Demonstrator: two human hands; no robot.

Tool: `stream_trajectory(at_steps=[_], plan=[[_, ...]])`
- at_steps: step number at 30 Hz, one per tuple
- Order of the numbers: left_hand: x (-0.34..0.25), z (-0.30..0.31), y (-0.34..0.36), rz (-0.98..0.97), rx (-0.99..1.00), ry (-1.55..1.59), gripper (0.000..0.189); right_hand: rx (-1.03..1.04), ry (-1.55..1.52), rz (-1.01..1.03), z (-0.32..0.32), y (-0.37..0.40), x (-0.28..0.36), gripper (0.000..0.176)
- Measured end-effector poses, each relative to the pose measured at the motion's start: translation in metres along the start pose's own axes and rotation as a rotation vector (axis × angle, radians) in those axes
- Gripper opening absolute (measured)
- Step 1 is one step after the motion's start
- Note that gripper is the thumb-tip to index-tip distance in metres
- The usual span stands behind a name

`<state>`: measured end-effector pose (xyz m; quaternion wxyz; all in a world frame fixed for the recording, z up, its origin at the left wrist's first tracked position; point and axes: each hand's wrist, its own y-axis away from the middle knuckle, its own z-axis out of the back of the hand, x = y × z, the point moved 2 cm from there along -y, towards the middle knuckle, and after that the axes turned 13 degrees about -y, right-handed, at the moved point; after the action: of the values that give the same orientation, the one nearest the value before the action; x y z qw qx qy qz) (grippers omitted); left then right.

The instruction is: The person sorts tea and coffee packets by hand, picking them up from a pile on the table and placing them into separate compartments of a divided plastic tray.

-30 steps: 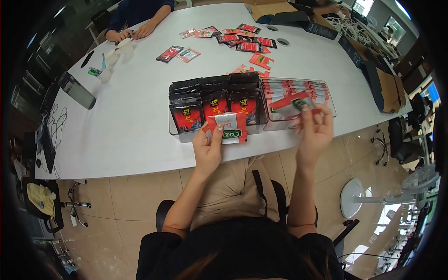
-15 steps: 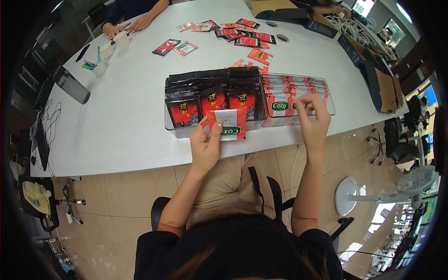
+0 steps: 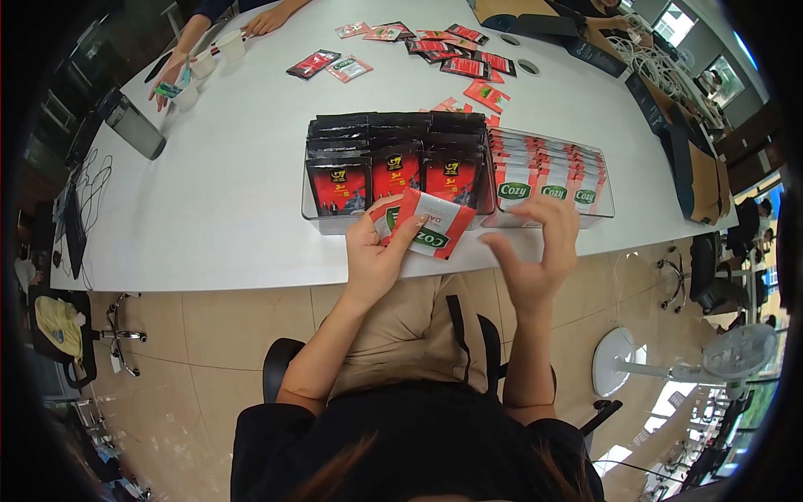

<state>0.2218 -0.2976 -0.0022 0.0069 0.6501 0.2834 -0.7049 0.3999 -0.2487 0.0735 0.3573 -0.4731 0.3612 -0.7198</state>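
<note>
My left hand (image 3: 378,258) grips red-and-white Cozy tea sachets (image 3: 442,219) in front of the bins; at least two overlap, fanned apart, the lettering upside down. To their right, my right hand (image 3: 539,251) is open, thumb and fingers apart, with nothing between them. Behind the held sachets, a clear bin (image 3: 326,224) is packed with rows of black-and-red G7 coffee sachets (image 3: 339,186). Beside it on the right, a second clear bin (image 3: 609,197) holds upright rows of Cozy tea sachets (image 3: 513,186), just beyond my right fingers.
Loose red and black sachets (image 3: 443,52) lie scattered on the white table (image 3: 226,159) behind the bins. At the left are paper cups (image 3: 232,43), a bottle (image 3: 134,125) and another person's hand (image 3: 171,77). Open cardboard boxes (image 3: 690,159) line the right edge.
My right hand has come away from the tea bin, toward me and left, and its fingers have opened. The sachets in my left hand are tilted and fanned. The other person's hand has moved to the cups.
</note>
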Motion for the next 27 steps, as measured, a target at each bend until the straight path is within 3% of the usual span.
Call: stream_trajectory(at_steps=[3, 8, 11, 13, 14, 16, 18, 20, 23, 26, 27], plan=[[-0.002, 0.002, 0.001, -0.02, -0.052, -0.021, 0.027, 0.033, -0.129, -0.066, -0.008, 0.014, 0.009, 0.034], [-0.003, 0.002, 0.002, -0.021, -0.042, -0.027, 0.03, 0.089, -0.257, -0.242, -0.025, 0.038, 0.006, 0.024], [-0.008, 0.0, 0.004, 0.095, 0.059, 0.057, 0.032, 0.076, -0.379, -0.422, -0.017, 0.038, 0.005, 0.018], [-0.008, -0.001, 0.003, -0.023, 0.075, -0.027, 0.032, 0.068, -0.43, -0.49, -0.011, 0.04, 0.002, 0.015], [-0.008, -0.002, 0.002, -0.084, 0.085, -0.067, 0.033, -0.02, -0.443, -0.494, -0.005, 0.038, -0.002, 0.013], [-0.009, -0.005, 0.004, -0.006, 0.082, 0.024, 0.032, -0.197, -0.468, -0.5, 0.01, 0.031, -0.016, 0.011], [-0.01, -0.007, 0.003, 0.001, 0.079, 0.042, 0.031, -0.307, -0.225, -0.345, 0.036, 0.006, -0.025, 0.011], [-0.011, -0.007, 0.0, -0.065, 0.067, -0.007, 0.029, -0.206, 0.036, -0.136, 0.064, -0.021, -0.032, 0.017], [-0.01, -0.004, -0.003, -0.174, 0.137, -0.156, 0.028, 0.255, 0.341, 0.012, 0.077, -0.049, -0.048, 0.021], [-0.006, -0.001, -0.003, -0.324, 0.171, -0.224, 0.042, 0.751, 0.373, 0.046, 0.066, -0.049, -0.072, 0.026], [-0.008, -0.002, -0.003, -0.246, 0.141, -0.166, 0.042, 0.82, 0.315, 0.052, 0.06, -0.046, -0.077, 0.021]])
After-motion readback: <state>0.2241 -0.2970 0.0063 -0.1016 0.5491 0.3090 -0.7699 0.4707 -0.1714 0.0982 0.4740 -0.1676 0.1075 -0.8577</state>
